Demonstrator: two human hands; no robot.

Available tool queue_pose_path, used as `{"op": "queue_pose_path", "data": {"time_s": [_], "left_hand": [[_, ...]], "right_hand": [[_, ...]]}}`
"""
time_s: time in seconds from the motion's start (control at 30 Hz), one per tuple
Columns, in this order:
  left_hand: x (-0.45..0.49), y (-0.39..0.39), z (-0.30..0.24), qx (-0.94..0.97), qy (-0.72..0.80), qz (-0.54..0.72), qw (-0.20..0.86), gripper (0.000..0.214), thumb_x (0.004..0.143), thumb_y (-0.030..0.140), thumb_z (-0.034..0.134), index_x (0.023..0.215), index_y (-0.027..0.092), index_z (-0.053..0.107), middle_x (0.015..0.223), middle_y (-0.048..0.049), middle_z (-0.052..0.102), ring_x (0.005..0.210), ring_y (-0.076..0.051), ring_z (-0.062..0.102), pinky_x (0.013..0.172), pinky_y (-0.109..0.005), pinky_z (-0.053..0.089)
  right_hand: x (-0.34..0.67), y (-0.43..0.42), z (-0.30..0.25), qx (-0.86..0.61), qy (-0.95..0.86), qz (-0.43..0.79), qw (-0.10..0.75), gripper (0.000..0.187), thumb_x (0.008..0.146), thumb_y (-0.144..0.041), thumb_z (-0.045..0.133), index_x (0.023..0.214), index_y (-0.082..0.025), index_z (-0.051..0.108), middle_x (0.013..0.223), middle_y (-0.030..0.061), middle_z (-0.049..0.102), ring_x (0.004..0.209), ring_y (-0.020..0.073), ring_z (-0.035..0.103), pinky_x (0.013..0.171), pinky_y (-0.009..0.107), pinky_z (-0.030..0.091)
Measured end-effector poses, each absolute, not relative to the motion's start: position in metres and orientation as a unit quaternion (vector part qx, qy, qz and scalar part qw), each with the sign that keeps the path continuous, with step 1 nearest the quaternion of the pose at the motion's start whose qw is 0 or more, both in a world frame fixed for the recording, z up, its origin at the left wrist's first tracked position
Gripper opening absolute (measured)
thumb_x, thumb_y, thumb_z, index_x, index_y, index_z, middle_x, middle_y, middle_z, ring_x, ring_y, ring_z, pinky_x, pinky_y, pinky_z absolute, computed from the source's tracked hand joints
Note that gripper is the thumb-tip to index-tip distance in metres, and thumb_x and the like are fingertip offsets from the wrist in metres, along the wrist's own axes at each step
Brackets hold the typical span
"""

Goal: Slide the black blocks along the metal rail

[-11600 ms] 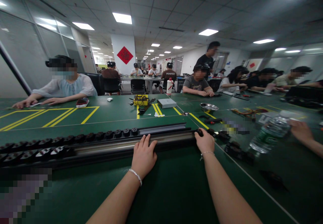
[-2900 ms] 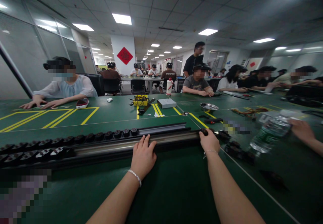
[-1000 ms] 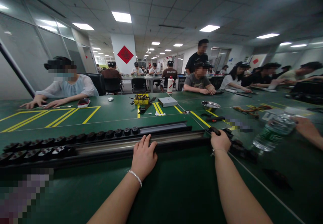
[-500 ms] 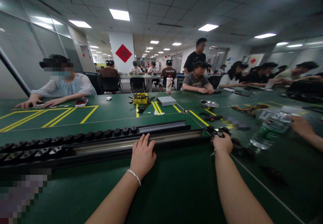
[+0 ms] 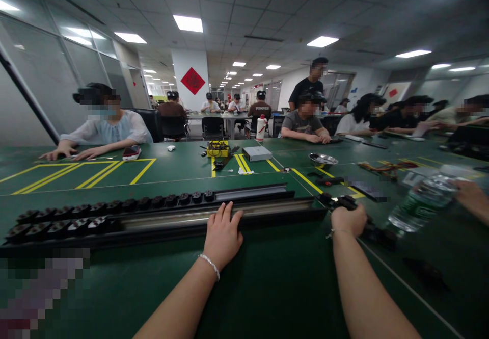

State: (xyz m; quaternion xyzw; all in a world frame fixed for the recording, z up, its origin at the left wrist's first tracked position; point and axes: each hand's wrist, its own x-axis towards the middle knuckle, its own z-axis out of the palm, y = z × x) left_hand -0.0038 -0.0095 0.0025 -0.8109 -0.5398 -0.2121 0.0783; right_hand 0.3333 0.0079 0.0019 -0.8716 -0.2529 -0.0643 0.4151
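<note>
My left hand (image 5: pixel 223 233) lies over the near black rail (image 5: pixel 267 220), its fingers stretched across the rail's shiny channel and the thumb apart. Round black modules (image 5: pixel 98 225) sit in a row along that rail's left part. Behind it runs a second rail (image 5: pixel 252 193), also lined with modules on the left. Just past the rails' right end, my right hand (image 5: pixel 348 220) is closed around a small black plastic part (image 5: pixel 346 202). The fingers partly cover this part, and its exact kind is unclear.
More dark parts (image 5: pixel 380 234) lie right of my right hand. Another person's hand (image 5: pixel 473 199) holds a tilted water bottle (image 5: pixel 422 199). Farther back are a metal bowl (image 5: pixel 323 159), a grey box (image 5: pixel 257 153) and a yellow box (image 5: pixel 217 149). People sit around the green table.
The view has turned slightly left, so everything sits farther right. My right hand has shifted a little to the right with the black part. My left hand stays on the rail.
</note>
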Motion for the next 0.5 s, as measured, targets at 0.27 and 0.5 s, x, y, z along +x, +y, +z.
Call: {"op": "queue_pose_path", "data": {"time_s": [0.27,0.5], "left_hand": [[-0.005,-0.009,0.003,-0.814,-0.536,-0.217,0.048,0.064,0.073,0.029,0.051,0.134,0.023,0.031,0.142,-0.005,0.036,0.132,-0.022,0.025,0.103,-0.04,0.026],[-0.054,-0.005,0.008,-0.779,-0.576,-0.224,0.106,0.052,0.082,0.045,0.04,0.128,0.023,0.042,0.141,-0.0048,0.038,0.133,-0.022,0.023,0.106,-0.042,0.024]], "right_hand": [[0.246,0.004,0.035,-0.754,-0.458,-0.229,0.411,0.057,0.08,-0.02,0.036,0.135,-0.008,0.03,0.144,0.0166,0.022,0.131,0.027,0.024,0.103,0.044,0.026],[0.134,0.012,0.027,-0.616,-0.717,-0.117,0.303,0.044,0.087,-0.026,0.031,0.127,-0.018,0.046,0.138,0.0078,0.04,0.13,0.0219,0.029,0.104,0.045,0.022]]}}
